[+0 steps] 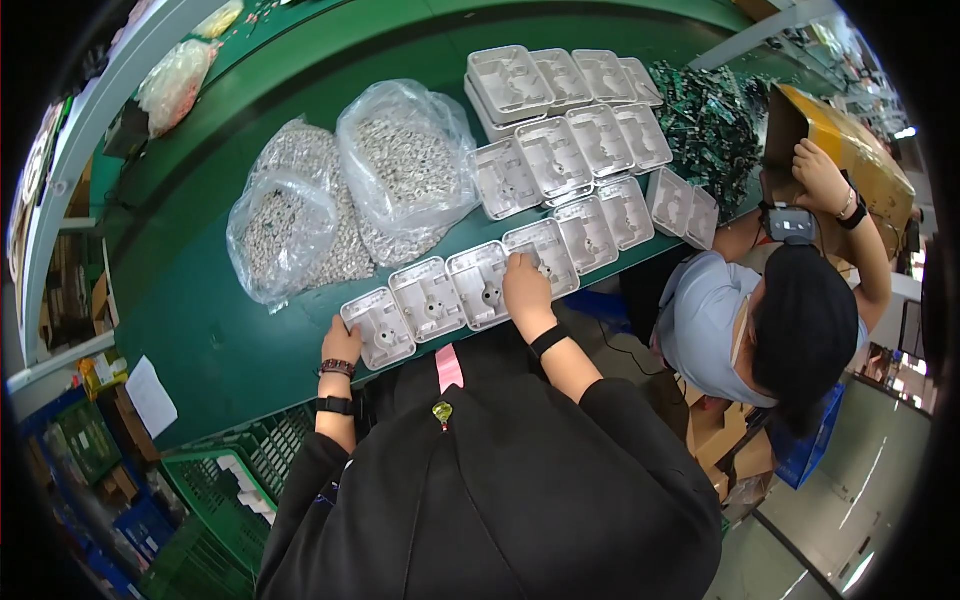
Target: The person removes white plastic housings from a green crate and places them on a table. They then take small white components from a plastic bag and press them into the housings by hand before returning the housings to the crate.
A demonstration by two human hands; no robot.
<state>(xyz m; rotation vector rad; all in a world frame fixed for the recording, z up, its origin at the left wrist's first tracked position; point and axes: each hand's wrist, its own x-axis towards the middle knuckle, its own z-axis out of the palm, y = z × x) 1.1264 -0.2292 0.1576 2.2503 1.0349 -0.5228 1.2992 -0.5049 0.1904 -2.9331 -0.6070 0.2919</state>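
Note:
A row of pale grey plastic housings, open on top like shallow boxes, runs along the table's near edge. At its left end, my left hand (341, 343) is closed on the near left edge of the end housing (380, 328). My right hand (527, 290) reaches over the row with fingers bent and pressed together. Its fingertips are above the fourth housing (556, 250), close to the third housing (470, 268); what they pinch, if anything, is hidden. Round fittings show inside the nearer housings.
Two clear bags of small pale parts, one left (300, 215) and one right (405, 150), stand behind the row. Stacked housings (510, 80) and a heap of dark green pieces (705, 125) lie farther right. A co-worker (720, 320) reaches to a cardboard box (860, 145). A green crate (215, 470) sits below left.

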